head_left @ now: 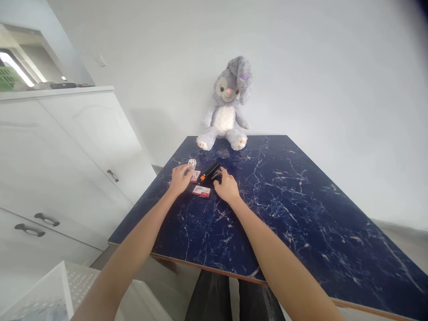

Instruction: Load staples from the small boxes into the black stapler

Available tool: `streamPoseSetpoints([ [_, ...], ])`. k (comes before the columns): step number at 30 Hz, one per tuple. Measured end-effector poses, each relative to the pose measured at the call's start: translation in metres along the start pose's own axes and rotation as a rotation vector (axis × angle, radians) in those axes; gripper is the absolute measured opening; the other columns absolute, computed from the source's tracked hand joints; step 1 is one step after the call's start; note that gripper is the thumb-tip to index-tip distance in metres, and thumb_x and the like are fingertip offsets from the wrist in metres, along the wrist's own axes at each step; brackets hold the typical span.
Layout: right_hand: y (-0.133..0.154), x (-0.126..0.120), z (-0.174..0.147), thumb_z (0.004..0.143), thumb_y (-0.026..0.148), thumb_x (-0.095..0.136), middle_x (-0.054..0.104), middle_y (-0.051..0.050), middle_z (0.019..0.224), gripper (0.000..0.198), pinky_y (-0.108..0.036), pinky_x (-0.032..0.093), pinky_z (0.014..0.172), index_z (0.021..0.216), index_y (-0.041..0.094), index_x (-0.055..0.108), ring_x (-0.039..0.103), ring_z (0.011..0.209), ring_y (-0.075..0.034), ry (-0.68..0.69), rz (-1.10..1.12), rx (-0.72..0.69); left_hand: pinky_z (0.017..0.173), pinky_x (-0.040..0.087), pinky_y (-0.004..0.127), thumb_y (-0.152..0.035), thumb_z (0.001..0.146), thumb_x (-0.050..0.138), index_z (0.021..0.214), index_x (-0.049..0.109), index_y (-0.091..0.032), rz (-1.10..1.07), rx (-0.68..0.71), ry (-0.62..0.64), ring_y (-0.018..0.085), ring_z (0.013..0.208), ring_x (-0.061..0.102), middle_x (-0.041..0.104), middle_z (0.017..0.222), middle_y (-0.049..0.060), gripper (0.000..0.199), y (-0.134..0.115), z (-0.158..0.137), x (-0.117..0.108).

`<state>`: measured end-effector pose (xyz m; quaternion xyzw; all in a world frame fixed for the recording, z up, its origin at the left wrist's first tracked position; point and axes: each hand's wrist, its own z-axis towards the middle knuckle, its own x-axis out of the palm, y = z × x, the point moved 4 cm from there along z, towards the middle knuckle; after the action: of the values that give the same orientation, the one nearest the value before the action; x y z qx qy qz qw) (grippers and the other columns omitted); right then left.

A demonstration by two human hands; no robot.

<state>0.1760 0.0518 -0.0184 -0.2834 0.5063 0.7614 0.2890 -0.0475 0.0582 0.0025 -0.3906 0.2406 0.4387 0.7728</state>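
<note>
On the dark blue marbled table (287, 200), my left hand (181, 179) rests with fingers bent and apart. Its fingertips reach a small white box (192, 162) and a red-and-white box (195, 177); I cannot tell how firmly they touch. Another red-and-white box (201, 191) lies flat, nearer to me, between the hands. A long black stapler (211, 169) with an orange piece (202, 177) at its near end lies slanted. My right hand (227, 185) has its thumb and fingers around the stapler's metallic right side. The fingers partly hide that side.
A grey plush rabbit (224, 118) sits at the table's far edge against the white wall. White cabinets (67, 165) with dark handles stand on the left. A white perforated basket (65, 285) is low at the left, beside the table's near edge.
</note>
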Motion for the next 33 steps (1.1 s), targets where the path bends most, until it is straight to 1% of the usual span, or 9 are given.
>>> streamPoseSetpoints([
  [2,0.001,0.000,0.001,0.085,0.025,0.052,0.053,-0.016,0.143,0.071,-0.044,0.040,0.107,0.151,0.010,0.031,0.052,0.125,-0.033,0.010,-0.019,-0.033,0.113,0.032,0.047,-0.039,0.098,0.046,0.127,0.065,-0.023,0.038,-0.040,-0.054,0.027,0.130,0.052,0.062,0.136,0.010,0.039,0.008,0.010,0.004],
  [3,0.001,0.001,0.001,0.084,0.026,0.053,0.051,-0.016,0.146,0.075,-0.046,0.039,0.107,0.153,0.011,0.028,0.050,0.127,-0.034,0.029,-0.021,-0.045,0.113,0.032,0.048,-0.039,0.098,0.047,0.132,0.062,-0.022,0.056,-0.051,-0.031,0.028,0.133,0.049,0.058,0.141,0.011,0.041,0.011,0.016,0.008],
  [7,0.001,0.003,0.001,0.085,0.029,0.052,0.056,-0.014,0.141,0.084,-0.051,0.038,0.108,0.158,0.015,0.012,0.050,0.128,-0.034,0.138,0.049,-0.075,0.114,0.033,0.050,-0.039,0.094,0.053,0.138,0.056,-0.023,0.064,0.037,0.227,0.030,0.137,0.046,0.050,0.149,0.011,0.047,0.013,0.028,0.027],
  [13,-0.005,0.001,0.006,0.070,0.021,0.061,0.032,-0.017,0.158,0.102,-0.051,0.031,0.116,0.159,0.013,0.012,0.034,0.143,-0.034,0.055,0.188,-0.104,0.111,0.039,0.045,-0.022,0.095,0.045,0.125,0.065,-0.023,-0.027,0.321,0.320,0.024,0.131,0.051,0.056,0.141,0.010,0.036,-0.026,0.000,0.026],
  [17,-0.016,-0.005,0.007,0.063,0.017,0.063,0.037,-0.016,0.155,0.105,-0.046,0.031,0.117,0.158,0.015,0.018,0.036,0.141,-0.031,0.108,0.382,-0.145,0.106,0.041,0.045,-0.017,0.089,0.052,0.109,0.071,-0.022,-0.055,0.341,0.342,0.026,0.126,0.053,0.057,0.136,0.010,0.028,-0.051,-0.021,0.018],
  [21,-0.030,-0.028,-0.002,0.065,0.015,0.062,0.055,-0.010,0.138,0.089,-0.042,0.042,0.107,0.150,0.021,0.037,0.053,0.124,-0.026,0.209,0.475,-0.158,0.107,0.041,0.045,-0.015,0.087,0.054,0.116,0.068,-0.023,-0.140,0.334,0.368,0.025,0.123,0.054,0.058,0.133,0.008,0.033,-0.078,-0.041,0.008],
  [26,-0.047,-0.075,-0.028,0.065,0.015,0.069,0.072,-0.003,0.104,0.054,-0.036,0.051,0.087,0.118,0.021,0.067,0.065,0.092,-0.023,0.516,0.390,-0.234,0.106,0.043,0.043,-0.018,0.090,0.051,0.140,0.052,-0.025,-0.250,0.224,0.362,0.024,0.122,0.056,0.060,0.135,0.007,0.050,-0.115,-0.062,0.010],
  [30,-0.062,-0.108,-0.041,0.069,0.020,0.070,0.074,-0.001,0.094,0.029,-0.033,0.051,0.084,0.099,0.019,0.072,0.067,0.088,-0.021,0.640,0.473,-0.229,0.098,0.049,0.039,-0.027,0.090,0.056,0.134,0.058,-0.025,-0.372,0.111,0.371,0.024,0.113,0.062,0.062,0.133,0.007,0.044,-0.136,-0.051,0.029],
  [33,-0.074,-0.122,-0.040,0.071,0.030,0.074,0.074,0.000,0.090,0.026,-0.034,0.052,0.083,0.095,0.019,0.073,0.067,0.086,-0.021,0.633,0.459,-0.153,0.079,0.057,0.034,-0.033,0.093,0.051,0.128,0.062,-0.025,-0.516,-0.008,0.448,0.020,0.091,0.069,0.064,0.132,0.006,0.038,-0.141,-0.032,0.046],
])
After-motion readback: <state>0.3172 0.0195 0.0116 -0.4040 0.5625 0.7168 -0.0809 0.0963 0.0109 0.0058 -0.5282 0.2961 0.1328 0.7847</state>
